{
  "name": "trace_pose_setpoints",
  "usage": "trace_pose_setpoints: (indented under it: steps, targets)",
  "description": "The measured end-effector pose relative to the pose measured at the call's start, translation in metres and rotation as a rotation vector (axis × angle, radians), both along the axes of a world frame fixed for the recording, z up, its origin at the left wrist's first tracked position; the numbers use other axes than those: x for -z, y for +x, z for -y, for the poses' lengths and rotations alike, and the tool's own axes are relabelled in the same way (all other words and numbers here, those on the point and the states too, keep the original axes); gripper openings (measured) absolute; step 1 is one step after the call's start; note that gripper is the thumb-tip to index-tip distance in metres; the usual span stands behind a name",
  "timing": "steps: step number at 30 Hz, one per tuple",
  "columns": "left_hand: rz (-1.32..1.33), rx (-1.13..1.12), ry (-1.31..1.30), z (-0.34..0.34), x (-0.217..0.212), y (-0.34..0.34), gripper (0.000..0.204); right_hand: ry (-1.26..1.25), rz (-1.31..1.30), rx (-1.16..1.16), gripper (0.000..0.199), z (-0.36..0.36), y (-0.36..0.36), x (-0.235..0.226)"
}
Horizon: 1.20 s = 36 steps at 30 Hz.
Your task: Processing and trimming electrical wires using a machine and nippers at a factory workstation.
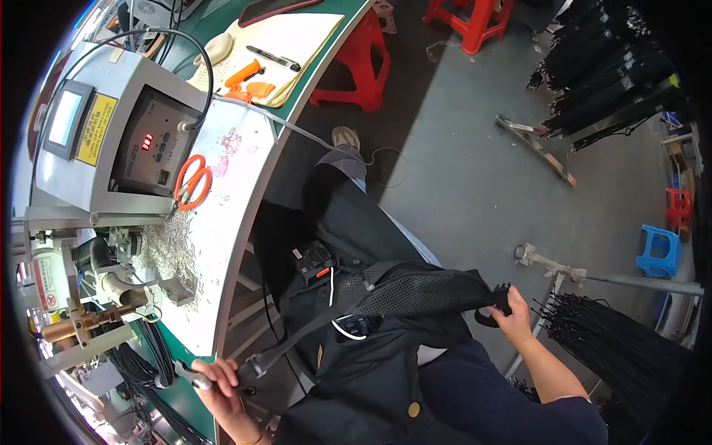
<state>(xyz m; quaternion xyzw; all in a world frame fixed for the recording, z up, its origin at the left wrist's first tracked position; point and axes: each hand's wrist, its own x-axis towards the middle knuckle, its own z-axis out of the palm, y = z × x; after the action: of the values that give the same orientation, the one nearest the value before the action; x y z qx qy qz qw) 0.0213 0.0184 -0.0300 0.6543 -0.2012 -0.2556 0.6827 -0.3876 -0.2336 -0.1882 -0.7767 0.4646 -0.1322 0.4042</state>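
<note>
A black padded mesh belt stretches across my lap between both hands. Its narrow strap runs down to the left, where a black plastic buckle sits near my left fingers. My left hand is closed on the strap's end, beside the table edge; a short greyish piece shows past the fingertips. My right hand grips the belt's other end, by a black toothed buckle. Below the belt, a small black device with an orange mark and a round black device with a white rim rest on my dark clothing.
At left, a grey control box with a red display stands on the white worktop, near orange-handled scissors and scattered metal bits. Papers with a pen lie beyond. Red stools and racks of black cords stand around.
</note>
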Motion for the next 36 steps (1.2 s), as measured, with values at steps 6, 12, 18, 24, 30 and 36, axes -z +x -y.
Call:
trace_pose_setpoints:
  steps: [6,12,18,24,30,36]
  targets:
    - [-0.071,0.056,-0.120,-0.011,-0.011,0.002,0.032,0.574,0.241,0.014,0.031,0.007,0.017,-0.015]
    - [0.032,0.044,0.219,-0.028,-0.001,0.010,0.028,0.747,0.131,-0.313,0.030,0.015,0.033,-0.035]
    - [0.081,-0.019,0.498,-0.023,0.008,0.004,0.026,0.552,0.203,-0.538,0.033,0.018,0.057,-0.054]
    - [-0.011,-0.020,0.299,-0.004,0.005,0.000,0.026,0.487,0.324,-0.703,0.032,0.020,0.042,-0.035]
    - [-0.033,0.086,0.071,0.033,0.002,-0.005,0.028,0.937,0.300,-0.087,0.025,0.027,-0.036,-0.019]
    - [-0.030,0.309,-0.071,0.045,0.010,0.009,0.026,1.161,0.451,0.587,0.026,-0.015,-0.091,-0.028]
